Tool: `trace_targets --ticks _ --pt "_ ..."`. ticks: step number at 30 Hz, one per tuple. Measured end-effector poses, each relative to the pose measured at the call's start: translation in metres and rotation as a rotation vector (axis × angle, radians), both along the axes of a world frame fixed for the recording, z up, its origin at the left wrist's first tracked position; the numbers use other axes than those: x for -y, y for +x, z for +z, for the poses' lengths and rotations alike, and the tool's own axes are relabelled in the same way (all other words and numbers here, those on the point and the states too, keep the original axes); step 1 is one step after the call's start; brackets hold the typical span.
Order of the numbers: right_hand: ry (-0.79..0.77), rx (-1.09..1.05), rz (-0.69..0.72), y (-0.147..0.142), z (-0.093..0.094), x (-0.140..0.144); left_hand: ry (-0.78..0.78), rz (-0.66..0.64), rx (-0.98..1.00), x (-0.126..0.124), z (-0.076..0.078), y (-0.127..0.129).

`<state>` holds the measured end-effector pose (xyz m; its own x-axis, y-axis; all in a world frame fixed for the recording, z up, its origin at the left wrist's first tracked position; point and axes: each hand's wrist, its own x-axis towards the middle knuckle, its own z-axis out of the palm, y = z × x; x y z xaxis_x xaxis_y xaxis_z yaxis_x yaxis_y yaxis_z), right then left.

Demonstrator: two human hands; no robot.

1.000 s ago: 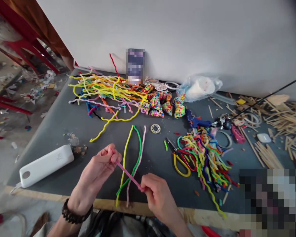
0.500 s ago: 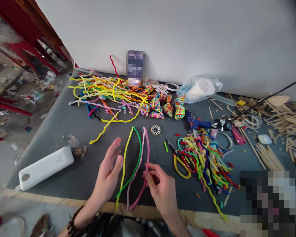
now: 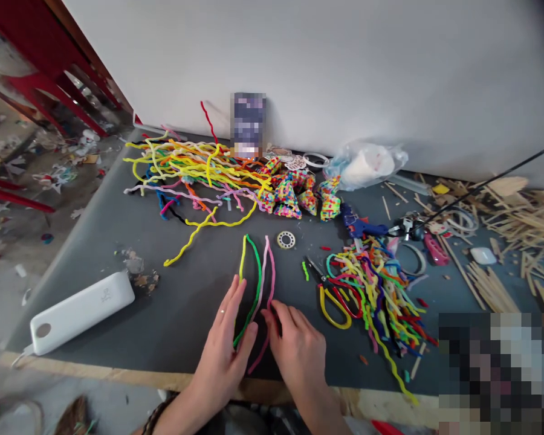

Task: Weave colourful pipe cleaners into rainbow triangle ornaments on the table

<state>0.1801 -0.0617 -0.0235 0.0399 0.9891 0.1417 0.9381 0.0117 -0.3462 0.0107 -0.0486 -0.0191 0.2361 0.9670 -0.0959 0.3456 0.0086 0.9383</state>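
At the near edge of the worktop [image 3: 118, 254], the left hand [image 3: 224, 356] lies flat and open on the yellow [image 3: 243, 254] and green pipe cleaners [image 3: 256, 275]. The right hand [image 3: 297, 347] rests fingertips-down on the pink pipe cleaners [image 3: 269, 275], apparently loose, not pinching. All four strands run lengthwise away from both hands toward the far edge. A second ago both hands held one pink strand in the air; now it lies with the others. Scissors [image 3: 329, 293] sit rightward.

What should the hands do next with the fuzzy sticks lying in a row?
Probably pinch the near ends together. The left hand and right hand lie flat on four pipe cleaners, yellow, green and two pink, whose far tips nearly meet while the near ends spread apart.
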Motion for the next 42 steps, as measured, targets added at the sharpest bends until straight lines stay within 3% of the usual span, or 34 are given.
trace_targets --ticks 4,12,18,22,31,36,42 --pt "0.049 0.002 -0.048 -0.002 -0.004 -0.004 0.020 0.010 -0.038 -0.007 0.000 -0.007" --pt "-0.036 -0.115 0.030 -0.004 -0.008 -0.012 0.081 -0.156 -0.118 -0.014 -0.004 -0.009" --pt "0.064 -0.136 -0.010 0.008 -0.004 -0.007 0.176 0.011 -0.208 -0.078 0.018 -0.038" --pt "0.146 -0.130 -0.009 0.011 -0.007 -0.008 0.323 0.039 -0.336 -0.124 0.024 -0.055" --pt "0.353 -0.211 -0.033 0.018 -0.023 -0.007 0.543 0.021 -0.675 -0.182 0.011 -0.049" --pt "0.382 -0.258 -0.068 0.020 -0.023 -0.002 0.556 0.031 -0.794 -0.218 0.002 -0.052" --pt "0.354 -0.331 0.044 0.013 -0.012 -0.006 0.614 0.082 -0.816 -0.227 -0.016 -0.054"
